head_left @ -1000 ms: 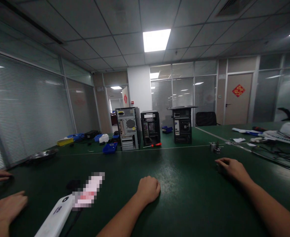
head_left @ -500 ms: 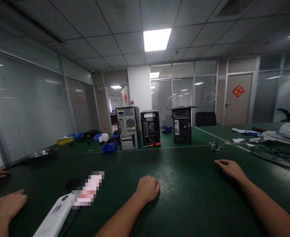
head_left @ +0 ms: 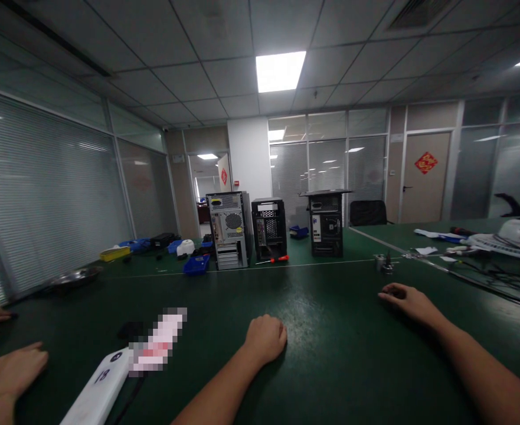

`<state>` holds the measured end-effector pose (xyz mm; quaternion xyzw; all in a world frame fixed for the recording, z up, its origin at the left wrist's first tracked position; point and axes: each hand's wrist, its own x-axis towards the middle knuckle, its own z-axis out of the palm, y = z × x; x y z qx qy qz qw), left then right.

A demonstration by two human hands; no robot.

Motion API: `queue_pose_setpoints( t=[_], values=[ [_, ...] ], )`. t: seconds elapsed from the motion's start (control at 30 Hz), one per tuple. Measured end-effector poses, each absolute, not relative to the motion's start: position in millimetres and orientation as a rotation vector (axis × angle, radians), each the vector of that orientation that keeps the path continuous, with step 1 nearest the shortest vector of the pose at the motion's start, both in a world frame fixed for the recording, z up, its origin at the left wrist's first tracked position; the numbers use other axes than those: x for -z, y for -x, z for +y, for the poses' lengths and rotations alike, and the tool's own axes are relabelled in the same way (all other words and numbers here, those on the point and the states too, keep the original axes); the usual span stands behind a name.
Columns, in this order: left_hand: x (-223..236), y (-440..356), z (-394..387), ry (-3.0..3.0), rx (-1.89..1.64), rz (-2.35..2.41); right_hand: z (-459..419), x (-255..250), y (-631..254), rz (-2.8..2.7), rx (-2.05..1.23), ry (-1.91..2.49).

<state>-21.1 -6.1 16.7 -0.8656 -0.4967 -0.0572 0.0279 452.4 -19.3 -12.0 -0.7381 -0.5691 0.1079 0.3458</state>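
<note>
My left hand rests on the green tabletop in the middle, curled into a fist. Its palm side is turned away, so whatever may be inside is hidden. Further right, my right hand lies low over the table with thumb and fingers bent towards each other. A small dark spot shows between its fingertips, too small to name. Just beyond that hand stand some small metal pieces. Left of my left forearm lies a white power-bank-like slab marked 18, beside a blurred-out pink patch.
Three computer cases stand across the table. A red-handled screwdriver and a blue tray lie before them. Another person's hands are at the left edge. Cables and a white device sit at right.
My right hand has shifted slightly left, and its fingers have curled more, with a gap showing beside the thumb. My left hand has stayed still.
</note>
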Motion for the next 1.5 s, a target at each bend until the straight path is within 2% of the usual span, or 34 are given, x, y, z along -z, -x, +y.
queue_pose_setpoints(
  t=[0.27, 0.5, 0.7, 1.1, 1.37, 1.5],
  values=[
    [-17, 22, -7, 2.678, 0.203, -1.539, -24, -4, -408, -1.744, -0.254, 1.879],
    [-23, 20, -13, 2.722, 0.289, -1.543, -38, -40, -269, -2.216, -0.152, 1.500],
    [-23, 15, -22, 2.816, 0.340, -1.366, -55, -39, -184, -2.375, -0.105, 1.279],
    [-24, 12, -24, 2.836, 0.400, -1.357, -48, -30, -193, -2.405, -0.065, 1.242],
    [-18, 16, -16, 2.787, 0.463, -1.423, -25, -16, -263, -2.016, -0.137, 1.540],
    [-16, 17, -15, 2.819, 0.474, -1.396, -31, -21, -262, -1.990, -0.205, 1.619]
  ],
)
